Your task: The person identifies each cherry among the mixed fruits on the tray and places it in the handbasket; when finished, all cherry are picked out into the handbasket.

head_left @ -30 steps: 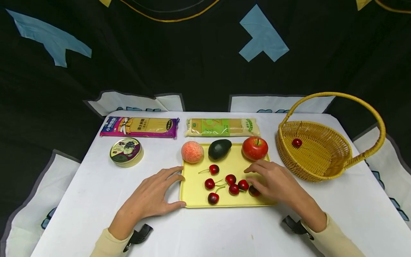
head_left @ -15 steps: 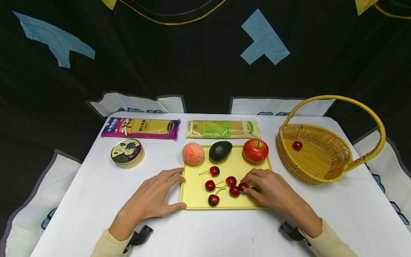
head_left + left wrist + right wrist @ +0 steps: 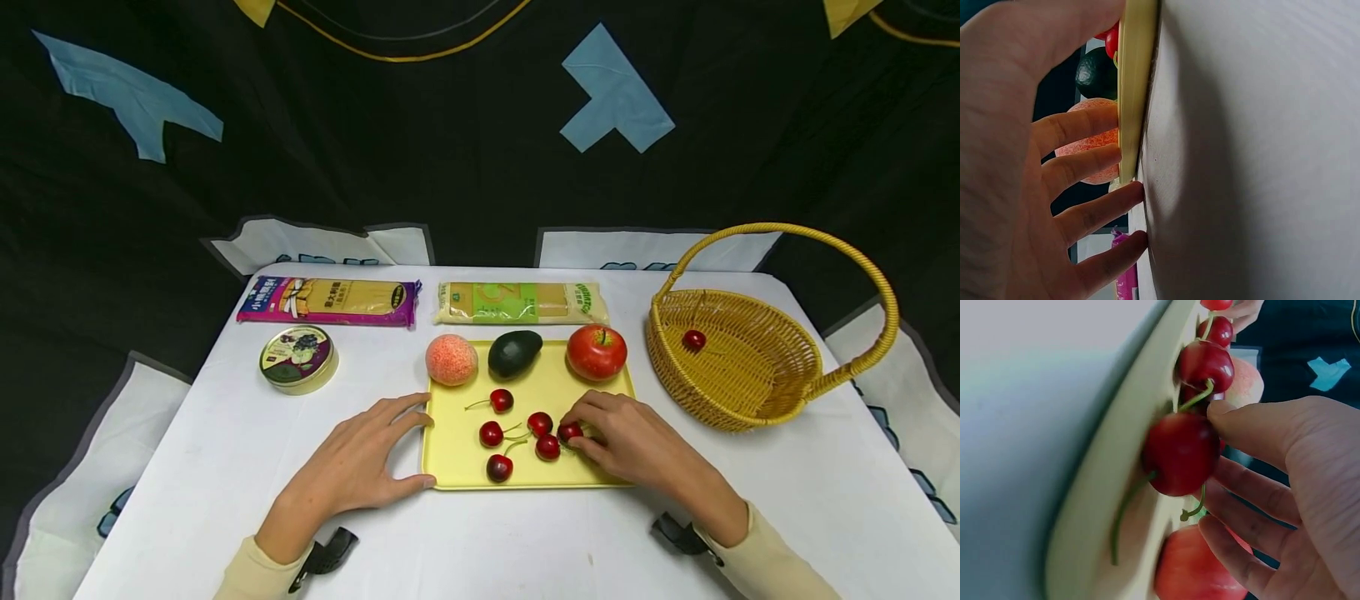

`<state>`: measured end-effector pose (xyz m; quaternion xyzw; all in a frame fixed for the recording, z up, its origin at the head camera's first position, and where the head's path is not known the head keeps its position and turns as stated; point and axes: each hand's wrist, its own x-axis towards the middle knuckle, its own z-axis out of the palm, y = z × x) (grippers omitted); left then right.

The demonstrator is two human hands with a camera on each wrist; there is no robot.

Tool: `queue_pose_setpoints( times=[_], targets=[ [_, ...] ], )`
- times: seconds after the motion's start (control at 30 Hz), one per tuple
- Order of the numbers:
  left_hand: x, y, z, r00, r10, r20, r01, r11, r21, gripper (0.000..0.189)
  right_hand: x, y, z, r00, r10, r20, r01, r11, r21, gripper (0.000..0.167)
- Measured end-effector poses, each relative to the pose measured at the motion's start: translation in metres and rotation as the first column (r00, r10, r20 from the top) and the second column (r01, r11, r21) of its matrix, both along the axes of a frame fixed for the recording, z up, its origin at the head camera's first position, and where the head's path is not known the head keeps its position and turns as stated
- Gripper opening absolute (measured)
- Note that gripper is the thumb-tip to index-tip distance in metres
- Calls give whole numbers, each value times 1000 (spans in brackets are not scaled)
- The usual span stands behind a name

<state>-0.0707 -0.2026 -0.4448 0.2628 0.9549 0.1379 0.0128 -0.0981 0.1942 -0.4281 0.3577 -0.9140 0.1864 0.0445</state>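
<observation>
A yellow tray carries several red cherries with green stems, a peach, an avocado and a red apple. My left hand rests at the tray's left edge, fingers spread and extended; in the left wrist view some fingertips meet the tray rim. My right hand is over the tray's right side, thumb and forefinger pinching a cherry. In the right wrist view another cherry sits close in front of the thumb and partly covers the pinch.
Right of the tray stands a wicker basket with a tall handle and one cherry inside. Behind the tray lie a green-labelled noodle pack and a purple pasta pack. A round tin stands at left.
My right hand has shifted slightly left on the tray, and its thumb and forefinger have closed on a cherry. The left hand stays at the tray's edge.
</observation>
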Motion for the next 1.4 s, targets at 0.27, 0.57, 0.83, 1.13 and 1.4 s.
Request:
queue_pose_setpoints(
  times=[0.27, 0.57, 0.83, 1.13, 1.4],
  targets=[
    [1, 0, 0, 1000, 2, 10, -2, 1000, -11, 72, -7, 5, 14, 999, -39, -27, 39, 999, -11, 19],
    [0, 0, 0, 1000, 2, 10, -2, 1000, -12, 72, -15, 11, 30, 996, -94, 3, 94, 994, -50, 23],
    [0, 1, 1, 1000, 4, 10, -3, 1000, -13, 71, -30, 22, 36, 989, -148, -28, 145, 986, -86, 29],
    [0, 2, 1, 1000, 5, 15, -4, 1000, -18, 71, -40, 29, 37, 975, -219, 24, 220, 972, -83, 29],
    [0, 2, 1, 1000, 10, 12, -10, 1000, -21, 72, -41, 35, 43, 978, -204, -48, 195, 970, -144, 25]
  ],
)
